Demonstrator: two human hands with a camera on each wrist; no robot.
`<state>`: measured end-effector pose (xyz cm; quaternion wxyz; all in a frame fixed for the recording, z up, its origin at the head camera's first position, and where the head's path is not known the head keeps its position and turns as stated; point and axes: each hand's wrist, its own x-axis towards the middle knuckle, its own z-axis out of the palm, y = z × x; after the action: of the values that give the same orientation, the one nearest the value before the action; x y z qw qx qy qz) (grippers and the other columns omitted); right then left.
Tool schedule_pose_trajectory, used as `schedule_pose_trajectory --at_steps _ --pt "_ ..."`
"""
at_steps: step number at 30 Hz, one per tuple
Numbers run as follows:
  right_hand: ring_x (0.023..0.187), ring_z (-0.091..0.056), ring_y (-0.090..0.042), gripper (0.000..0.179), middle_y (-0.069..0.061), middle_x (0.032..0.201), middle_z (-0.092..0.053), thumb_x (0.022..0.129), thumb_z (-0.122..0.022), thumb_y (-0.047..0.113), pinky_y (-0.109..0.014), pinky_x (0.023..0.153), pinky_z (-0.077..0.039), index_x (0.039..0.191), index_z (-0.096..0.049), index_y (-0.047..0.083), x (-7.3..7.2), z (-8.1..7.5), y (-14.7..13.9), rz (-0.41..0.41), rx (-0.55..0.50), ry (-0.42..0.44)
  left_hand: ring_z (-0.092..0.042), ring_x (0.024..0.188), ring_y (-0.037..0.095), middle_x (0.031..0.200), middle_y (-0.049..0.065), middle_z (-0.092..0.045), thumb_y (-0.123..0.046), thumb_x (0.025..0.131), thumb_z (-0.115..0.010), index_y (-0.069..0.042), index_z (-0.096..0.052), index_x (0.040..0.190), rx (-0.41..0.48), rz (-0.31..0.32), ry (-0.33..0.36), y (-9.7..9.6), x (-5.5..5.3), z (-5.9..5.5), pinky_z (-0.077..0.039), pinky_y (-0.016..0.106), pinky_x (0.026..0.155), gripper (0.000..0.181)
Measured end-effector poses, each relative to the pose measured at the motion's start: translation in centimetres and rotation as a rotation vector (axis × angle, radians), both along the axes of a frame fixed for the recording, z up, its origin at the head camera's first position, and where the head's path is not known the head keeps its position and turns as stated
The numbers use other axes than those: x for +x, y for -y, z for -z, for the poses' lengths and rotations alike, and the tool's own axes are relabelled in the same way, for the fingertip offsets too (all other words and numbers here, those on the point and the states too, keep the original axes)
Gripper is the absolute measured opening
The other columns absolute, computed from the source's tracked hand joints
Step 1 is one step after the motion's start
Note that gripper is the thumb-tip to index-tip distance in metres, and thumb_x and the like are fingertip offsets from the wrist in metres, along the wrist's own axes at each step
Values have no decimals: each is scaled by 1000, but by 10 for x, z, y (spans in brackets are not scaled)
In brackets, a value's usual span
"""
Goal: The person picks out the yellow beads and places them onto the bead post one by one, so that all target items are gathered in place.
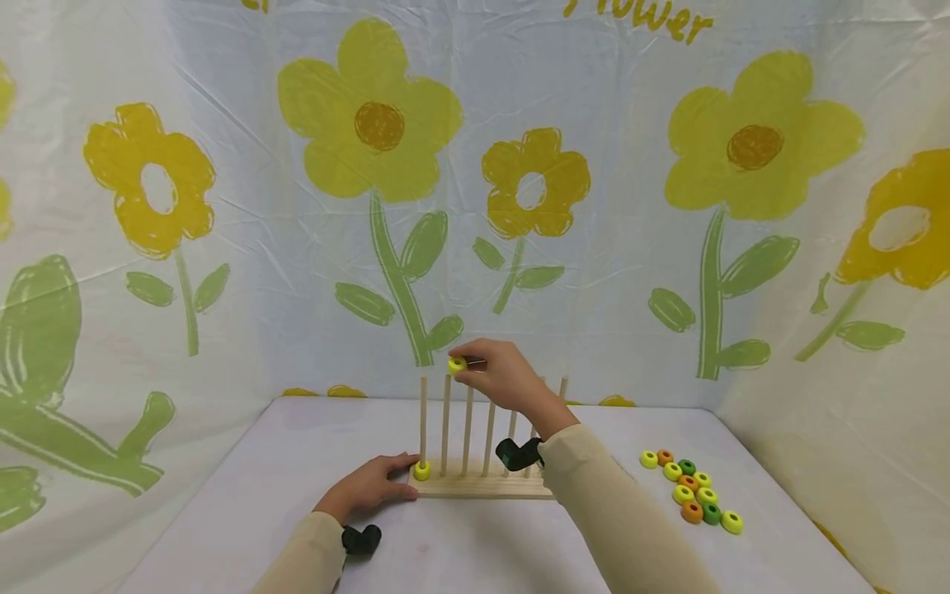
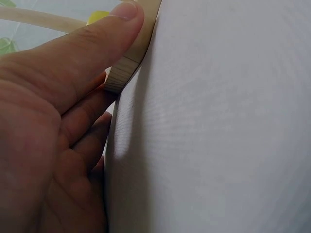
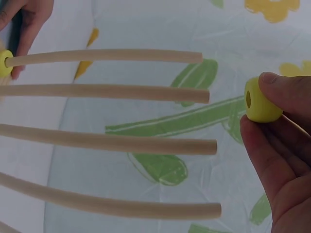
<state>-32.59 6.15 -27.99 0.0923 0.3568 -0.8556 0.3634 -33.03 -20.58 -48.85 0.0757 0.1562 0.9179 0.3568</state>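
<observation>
A yellow bead [image 1: 456, 368] is pinched between the thumb and fingers of my right hand [image 1: 506, 375]. It is held just above the top of the second peg [image 1: 445, 429] from the left; in the right wrist view the bead [image 3: 266, 104] is apart from the peg tips, its hole facing them. My left hand [image 1: 371, 485] grips the left end of the wooden base [image 1: 482, 487], with the thumb [image 2: 92, 46] along its front side and fingers behind. At the foot of the leftmost peg [image 1: 423, 412] sits another yellow bead [image 1: 422, 472]. My right forearm partly hides the right-hand pegs.
Several loose yellow, orange and green beads lie in a group on the right of the white table [image 1: 245, 495], among them an orange bead [image 1: 692, 512] and a green bead [image 1: 711, 514]. A flower-printed curtain [image 1: 623, 330] hangs behind and beside the table.
</observation>
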Motion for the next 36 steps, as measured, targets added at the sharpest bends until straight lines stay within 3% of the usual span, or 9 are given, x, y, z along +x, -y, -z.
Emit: schedule_pose_trajectory --at_steps 20,36 --pt "112 -64 -18 34 -5 120 -64 92 -67 14 -20 93 -53 125 -64 9 -9 7 30 -44 -13 12 -33 142 41 151 13 -44 -49 76 -77 -23 -51 142 8 -6 17 0 2 -4 -26 63 113 75" --pt "113 -64 -17 34 -4 123 -64 93 -66 18 -25 93 -54 126 -64 13 -11 9 43 -16 31 47 -34 141 42 149 14 -45 -50 77 -76 -22 -52 141 11 -10 25 1 3 -5 -26 64 112 74"
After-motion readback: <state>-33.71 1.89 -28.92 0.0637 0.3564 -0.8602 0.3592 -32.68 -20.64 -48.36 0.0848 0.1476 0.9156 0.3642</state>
